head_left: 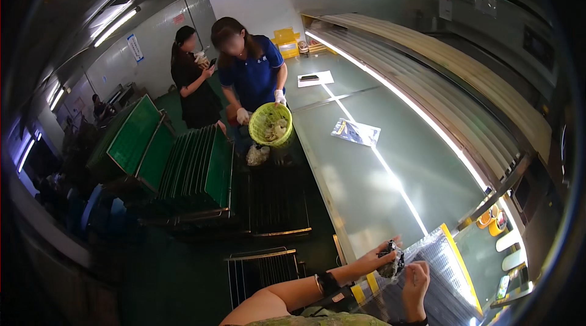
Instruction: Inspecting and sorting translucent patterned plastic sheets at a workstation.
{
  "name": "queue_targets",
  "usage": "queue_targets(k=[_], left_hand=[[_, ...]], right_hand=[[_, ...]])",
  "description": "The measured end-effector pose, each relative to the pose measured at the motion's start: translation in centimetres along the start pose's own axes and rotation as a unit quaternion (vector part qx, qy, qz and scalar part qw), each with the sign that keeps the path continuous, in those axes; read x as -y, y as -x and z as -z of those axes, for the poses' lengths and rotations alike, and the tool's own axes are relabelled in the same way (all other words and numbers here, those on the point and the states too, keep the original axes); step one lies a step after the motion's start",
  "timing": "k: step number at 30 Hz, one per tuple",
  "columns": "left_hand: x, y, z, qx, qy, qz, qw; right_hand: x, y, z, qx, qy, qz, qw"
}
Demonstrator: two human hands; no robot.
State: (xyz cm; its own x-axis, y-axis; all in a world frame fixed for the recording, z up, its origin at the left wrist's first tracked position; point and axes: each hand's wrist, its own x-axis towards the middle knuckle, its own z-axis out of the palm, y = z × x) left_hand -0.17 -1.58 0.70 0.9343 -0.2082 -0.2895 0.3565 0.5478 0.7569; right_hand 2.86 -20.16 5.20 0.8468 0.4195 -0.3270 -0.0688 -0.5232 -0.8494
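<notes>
My left hand [379, 257], with a black band on its wrist, is closed around a crumpled wad of shiny clear and black plastic film [391, 265]. Close beside it on the right is my right hand [416, 282], its fingers curled together; whatever they may pinch is hidden. Below both hands lies a flat panel with yellow edges [453, 242], its surface grey and glossy as if covered with clear film. The panel rests at the near end of a long grey-green table [390, 195].
A silver pouch [356, 132] and a phone on white paper [315, 78] lie farther up the table. Tape rolls [492, 218] sit at right. A gloved co-worker tilts a yellow-green basket [271, 124]. Green panels [194, 164] stand racked at left; another person stands behind.
</notes>
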Motion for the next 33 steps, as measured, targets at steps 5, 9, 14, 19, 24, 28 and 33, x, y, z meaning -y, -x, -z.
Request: queue_targets(k=[5, 9, 14, 19, 24, 28, 33], left_hand=[[-5.4, -5.6, 7.1, -0.101, 0.157, -0.103, 0.977], [-8.3, -6.1, 6.6, -0.286, -0.078, -0.159, 0.942], [-13.9, -0.6, 10.0, -0.11, 0.026, -0.15, 0.982], [-14.7, 0.6, 18.9, -0.074, 0.038, -0.136, 0.987], [-20.8, -0.8, 30.7, -0.179, 0.193, -0.241, 0.934], [-31.4, -0.7, 41.4, -0.442, 0.136, -0.344, 0.817], [-41.3, -3.4, 54.9, -0.527, 0.123, -0.415, 0.732]], right_hand=[[4.8, -9.8, -7.1, -0.083, -0.155, 0.205, 0.963], [4.7, -14.3, -10.0, -0.121, -0.012, 0.317, 0.941], [7.5, -19.0, -10.3, 0.054, -0.276, 0.146, 0.948], [7.8, -22.8, -13.1, 0.125, -0.045, 0.306, 0.943], [9.8, -27.0, -15.2, 0.185, -0.18, 0.129, 0.958], [8.3, -30.7, -12.4, 0.089, -0.166, 0.074, 0.979], [7.2, -27.9, -8.6, 0.02, -0.145, -0.069, 0.987]])
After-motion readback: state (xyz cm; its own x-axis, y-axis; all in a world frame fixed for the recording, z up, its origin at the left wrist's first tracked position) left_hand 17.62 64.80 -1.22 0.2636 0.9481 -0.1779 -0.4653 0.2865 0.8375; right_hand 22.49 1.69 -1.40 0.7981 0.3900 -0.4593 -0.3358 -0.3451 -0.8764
